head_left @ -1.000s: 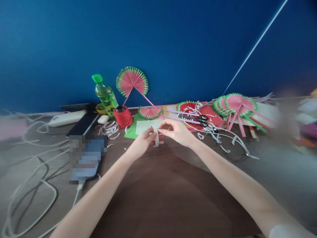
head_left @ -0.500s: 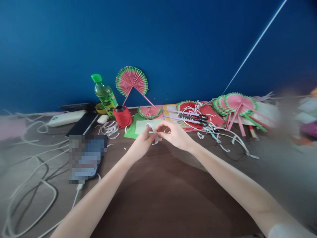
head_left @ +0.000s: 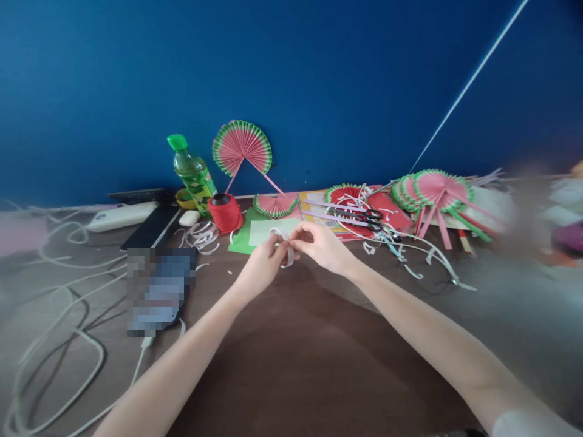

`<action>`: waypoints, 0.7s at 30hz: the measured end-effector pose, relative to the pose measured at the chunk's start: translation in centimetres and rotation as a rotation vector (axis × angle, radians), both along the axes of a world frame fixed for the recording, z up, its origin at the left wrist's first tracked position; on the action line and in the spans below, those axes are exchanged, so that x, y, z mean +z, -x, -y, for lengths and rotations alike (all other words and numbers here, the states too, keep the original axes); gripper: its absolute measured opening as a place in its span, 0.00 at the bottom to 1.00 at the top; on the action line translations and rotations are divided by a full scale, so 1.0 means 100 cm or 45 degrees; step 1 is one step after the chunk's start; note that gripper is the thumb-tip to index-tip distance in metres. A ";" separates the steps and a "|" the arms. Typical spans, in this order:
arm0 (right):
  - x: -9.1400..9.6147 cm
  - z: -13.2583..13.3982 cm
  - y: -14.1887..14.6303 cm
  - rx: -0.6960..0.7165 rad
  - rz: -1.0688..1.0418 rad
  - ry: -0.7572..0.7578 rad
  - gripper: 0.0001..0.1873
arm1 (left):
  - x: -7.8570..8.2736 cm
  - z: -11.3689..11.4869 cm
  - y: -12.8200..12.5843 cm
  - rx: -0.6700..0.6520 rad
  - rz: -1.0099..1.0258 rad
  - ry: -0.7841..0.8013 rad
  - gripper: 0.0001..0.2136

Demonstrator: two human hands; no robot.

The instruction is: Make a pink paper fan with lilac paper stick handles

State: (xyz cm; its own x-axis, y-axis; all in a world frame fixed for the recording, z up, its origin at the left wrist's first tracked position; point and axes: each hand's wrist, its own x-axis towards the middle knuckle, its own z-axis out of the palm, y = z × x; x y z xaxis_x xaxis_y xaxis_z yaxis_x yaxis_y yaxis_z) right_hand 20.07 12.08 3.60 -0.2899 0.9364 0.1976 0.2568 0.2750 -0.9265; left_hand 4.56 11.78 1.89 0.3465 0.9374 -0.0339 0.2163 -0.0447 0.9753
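Note:
My left hand is closed around a narrow white roll of tape, held on edge above the table. Thumb and forefinger of my right hand are pinched together right beside the roll, close to my left fingertips. What lies in that pinch is too small to make out. Just behind both hands are a pale green sheet and a darker green sheet. Beyond them lies a half-round pleated pink paper fan with a green edge.
A spool of red thread and a green bottle stand left. Another fan leans on the blue wall. Black scissors lie right among white strips, near stacked fans. A phone and a white cable lie left.
Both hands stay nearly in place. The white roll has turned slightly in my left fingers, and more of its ring shows now.

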 end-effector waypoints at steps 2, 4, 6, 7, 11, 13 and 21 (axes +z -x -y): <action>0.000 0.001 0.001 -0.007 -0.001 0.004 0.02 | 0.002 0.002 0.000 0.035 -0.130 -0.107 0.10; 0.001 0.003 0.002 -0.030 0.025 -0.021 0.03 | 0.004 0.004 0.000 0.075 -0.286 -0.214 0.10; 0.001 0.005 0.003 -0.060 0.069 -0.075 0.04 | 0.006 0.005 0.000 0.112 -0.416 -0.295 0.09; 0.001 0.006 0.004 -0.082 0.102 -0.115 0.05 | 0.007 0.005 0.001 0.124 -0.460 -0.326 0.08; -0.003 0.009 0.007 -0.182 0.270 -0.310 0.06 | 0.009 0.006 0.002 0.085 -0.508 -0.381 0.08; -0.005 0.011 0.009 -0.197 0.296 -0.371 0.06 | 0.010 0.006 0.002 0.089 -0.504 -0.383 0.09; -0.011 0.014 0.012 -0.164 0.231 -0.438 0.06 | 0.015 0.008 0.001 0.165 -0.359 -0.279 0.10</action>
State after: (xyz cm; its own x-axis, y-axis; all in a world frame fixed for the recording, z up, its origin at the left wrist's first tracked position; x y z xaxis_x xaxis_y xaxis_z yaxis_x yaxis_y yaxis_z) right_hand 18.84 10.72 2.50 -0.2335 0.8554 0.4623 0.4605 0.5160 -0.7222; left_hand 4.42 10.97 3.38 0.2302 0.9685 0.0955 0.4922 -0.2005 0.8471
